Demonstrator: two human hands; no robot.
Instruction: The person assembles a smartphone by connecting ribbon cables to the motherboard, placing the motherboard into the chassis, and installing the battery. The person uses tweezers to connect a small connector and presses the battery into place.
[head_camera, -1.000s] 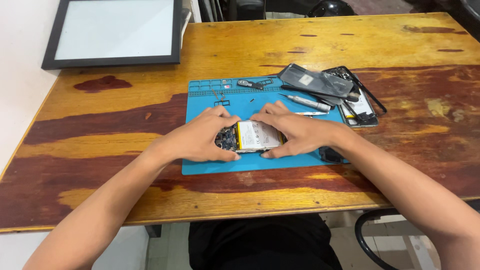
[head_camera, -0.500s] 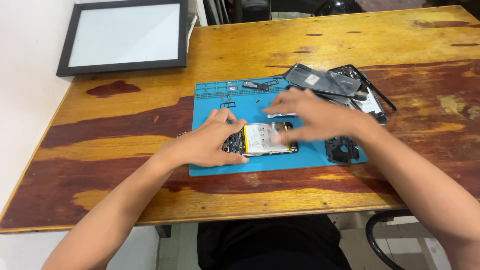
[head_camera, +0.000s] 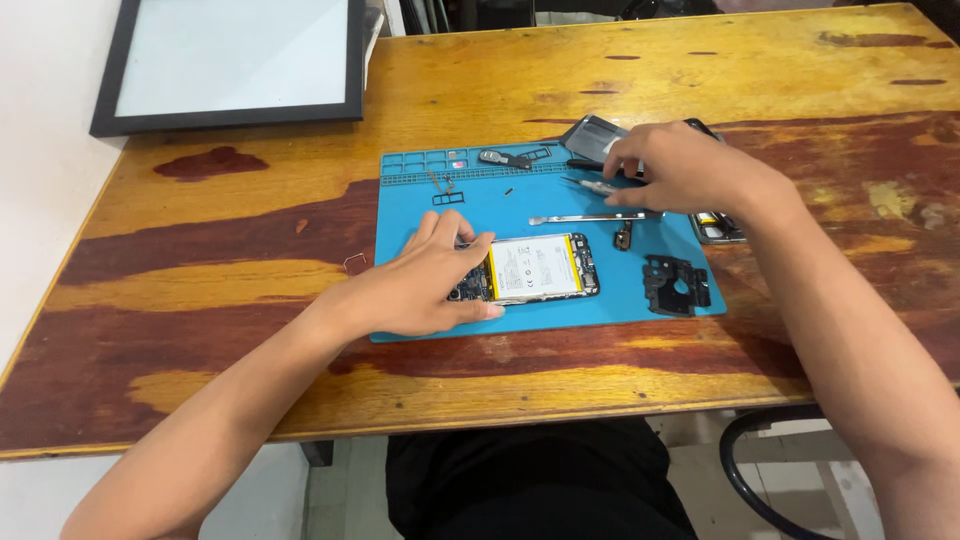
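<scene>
- Head view: left hand (head_camera: 425, 280) stayed flat on the opened phone (head_camera: 530, 268), fingers spread over its left end, pinning rather than gripping.
- Phone lay back-off on the blue mat (head_camera: 480, 195), mid-surface; pale battery exposed, dark board showing at both ends.
- Right hand (head_camera: 680, 170) had left the phone since a second earlier and moved up-right to the tools; fingers curled over a thin tool (head_camera: 590, 186), grip not clear.
- So phone was held one-handed; a tool pickup seemed under way.
- Black bracket (head_camera: 675, 283) lay apart, right of the phone.
</scene>
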